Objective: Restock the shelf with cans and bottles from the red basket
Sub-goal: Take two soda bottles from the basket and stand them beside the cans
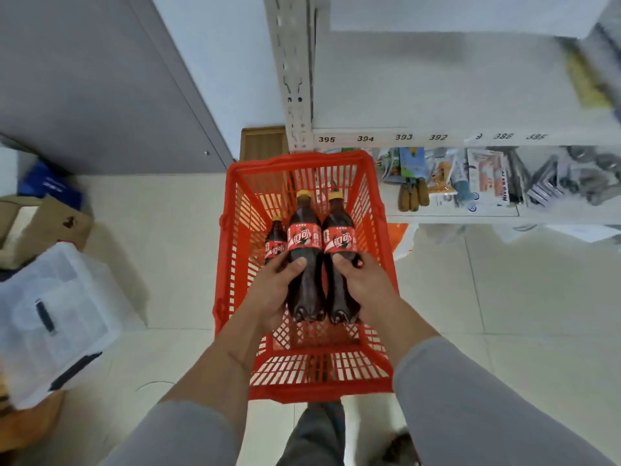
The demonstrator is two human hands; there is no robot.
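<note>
Left hand (274, 290) grip: closed around the middle cola bottle (305, 260). Right hand (364, 284) grip: closed around the right cola bottle (339, 260). Both bottles sit above the red basket (232, 250), clear of its rim. A third bottle (275, 242) lies inside near the left wall. The shelf (437, 95) edge lies just beyond the basket.

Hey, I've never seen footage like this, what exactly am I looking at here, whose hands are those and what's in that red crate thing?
There is no machine here. A camera worn on a person's head looks down at their own two bare hands. The left hand grips one dark cola bottle and the right hand grips a second bottle, both over a red basket standing on the tiled floor. A third bottle sits in the basket. Ahead is a white shelf with numbered labels; packaged goods lie on the level below.
</note>
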